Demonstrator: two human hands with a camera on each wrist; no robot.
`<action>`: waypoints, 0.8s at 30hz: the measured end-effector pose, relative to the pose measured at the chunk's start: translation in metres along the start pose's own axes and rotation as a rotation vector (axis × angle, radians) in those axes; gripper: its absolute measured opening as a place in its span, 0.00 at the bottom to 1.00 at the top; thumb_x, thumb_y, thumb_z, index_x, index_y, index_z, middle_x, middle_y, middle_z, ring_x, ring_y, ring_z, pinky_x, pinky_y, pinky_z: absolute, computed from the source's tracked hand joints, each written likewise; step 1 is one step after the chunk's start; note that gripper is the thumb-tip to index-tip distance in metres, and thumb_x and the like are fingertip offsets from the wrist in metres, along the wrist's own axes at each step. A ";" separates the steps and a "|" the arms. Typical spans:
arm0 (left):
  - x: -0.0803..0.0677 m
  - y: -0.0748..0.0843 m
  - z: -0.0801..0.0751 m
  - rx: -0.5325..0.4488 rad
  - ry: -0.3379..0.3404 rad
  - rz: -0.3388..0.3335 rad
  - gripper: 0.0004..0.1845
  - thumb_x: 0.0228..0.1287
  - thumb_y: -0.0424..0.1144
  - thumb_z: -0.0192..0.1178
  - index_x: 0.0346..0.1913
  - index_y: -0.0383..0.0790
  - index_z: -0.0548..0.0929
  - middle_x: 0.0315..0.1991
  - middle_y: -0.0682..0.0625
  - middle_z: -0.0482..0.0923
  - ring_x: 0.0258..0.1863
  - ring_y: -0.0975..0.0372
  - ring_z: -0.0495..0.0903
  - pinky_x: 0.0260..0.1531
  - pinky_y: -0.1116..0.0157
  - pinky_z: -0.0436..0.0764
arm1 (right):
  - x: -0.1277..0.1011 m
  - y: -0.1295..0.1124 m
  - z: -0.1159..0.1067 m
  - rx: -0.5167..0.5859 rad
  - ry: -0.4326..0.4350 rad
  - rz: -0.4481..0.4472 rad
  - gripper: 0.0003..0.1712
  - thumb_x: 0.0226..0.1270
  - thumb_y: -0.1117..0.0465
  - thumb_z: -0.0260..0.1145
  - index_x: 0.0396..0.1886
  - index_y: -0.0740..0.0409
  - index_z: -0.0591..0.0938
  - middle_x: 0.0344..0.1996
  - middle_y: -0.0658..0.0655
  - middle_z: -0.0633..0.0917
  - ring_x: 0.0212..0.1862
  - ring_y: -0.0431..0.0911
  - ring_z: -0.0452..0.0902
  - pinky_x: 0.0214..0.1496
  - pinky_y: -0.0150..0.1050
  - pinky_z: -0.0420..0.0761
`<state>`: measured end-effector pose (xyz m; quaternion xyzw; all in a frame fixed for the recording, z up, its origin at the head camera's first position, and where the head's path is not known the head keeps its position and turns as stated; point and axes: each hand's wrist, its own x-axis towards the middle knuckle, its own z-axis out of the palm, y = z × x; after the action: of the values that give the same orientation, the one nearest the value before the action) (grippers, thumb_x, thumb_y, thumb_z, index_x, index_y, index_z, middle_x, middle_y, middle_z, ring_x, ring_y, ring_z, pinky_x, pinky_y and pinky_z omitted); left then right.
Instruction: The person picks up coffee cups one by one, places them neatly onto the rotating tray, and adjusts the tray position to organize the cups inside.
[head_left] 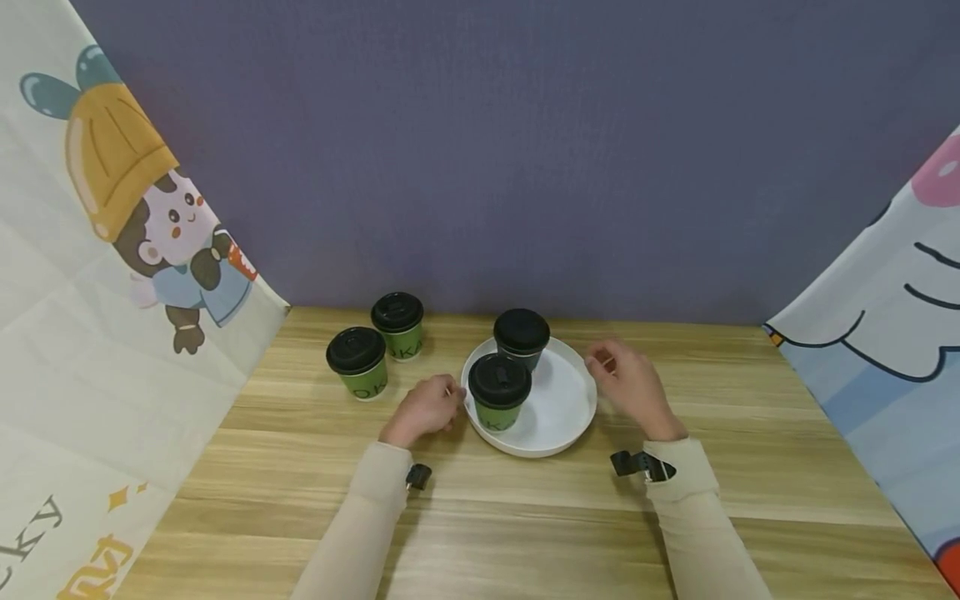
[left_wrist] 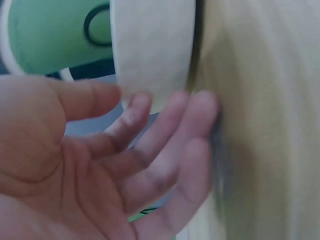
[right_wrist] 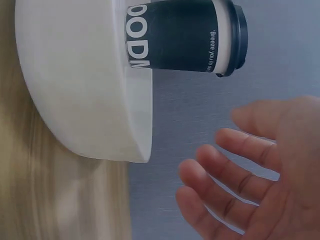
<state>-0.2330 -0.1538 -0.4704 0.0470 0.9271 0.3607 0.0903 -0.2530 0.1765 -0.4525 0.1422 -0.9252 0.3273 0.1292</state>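
A round white plate (head_left: 558,408) lies on the table. Two lidded paper cups stand on it: a green cup (head_left: 498,396) in front and a darker cup (right_wrist: 175,36) behind, both with black lids. At the plate's left rim is my left hand (head_left: 429,407), its fingers loosely bent. The left wrist view has its thumb and fingertips beside the plate's wall (left_wrist: 152,45); whether they touch is unclear. My right hand (head_left: 628,385) hovers by the right rim. In the right wrist view its relaxed fingers (right_wrist: 240,182) are apart from the plate and hold nothing.
Two more green cups with black lids, a nearer cup (head_left: 360,367) and a farther cup (head_left: 399,325), stand on the wooden table (head_left: 525,533) left of the plate. A blue-grey backdrop (head_left: 480,167) rises behind. Printed cloths (head_left: 90,333) border both sides.
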 end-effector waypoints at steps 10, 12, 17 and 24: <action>0.010 -0.004 0.009 0.044 0.200 0.002 0.13 0.77 0.46 0.54 0.37 0.43 0.82 0.24 0.51 0.80 0.22 0.59 0.76 0.25 0.63 0.72 | 0.005 0.018 0.010 -0.016 -0.056 0.034 0.13 0.76 0.61 0.60 0.53 0.63 0.84 0.38 0.60 0.86 0.38 0.51 0.81 0.40 0.43 0.79; 0.012 -0.005 0.010 0.034 0.203 0.000 0.13 0.77 0.46 0.54 0.38 0.43 0.83 0.24 0.51 0.80 0.21 0.60 0.76 0.25 0.63 0.73 | 0.006 0.024 0.013 -0.015 -0.059 0.038 0.13 0.76 0.62 0.59 0.53 0.63 0.84 0.37 0.60 0.86 0.37 0.50 0.81 0.40 0.42 0.79; 0.013 -0.004 0.010 0.006 0.188 -0.009 0.13 0.78 0.46 0.54 0.40 0.43 0.84 0.23 0.52 0.81 0.20 0.62 0.77 0.24 0.63 0.73 | 0.007 0.038 0.020 0.026 -0.055 0.058 0.12 0.76 0.62 0.60 0.51 0.63 0.83 0.36 0.60 0.85 0.36 0.49 0.80 0.40 0.41 0.79; 0.012 0.000 0.005 -0.022 0.135 -0.015 0.13 0.77 0.45 0.54 0.42 0.41 0.86 0.26 0.50 0.84 0.20 0.63 0.79 0.26 0.65 0.75 | 0.009 0.051 0.026 0.112 -0.094 0.104 0.12 0.78 0.61 0.59 0.52 0.65 0.80 0.33 0.59 0.82 0.33 0.46 0.75 0.37 0.38 0.74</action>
<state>-0.2435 -0.1489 -0.4758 0.0146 0.9274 0.3724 0.0309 -0.2826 0.1958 -0.4982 0.1163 -0.9167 0.3775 0.0601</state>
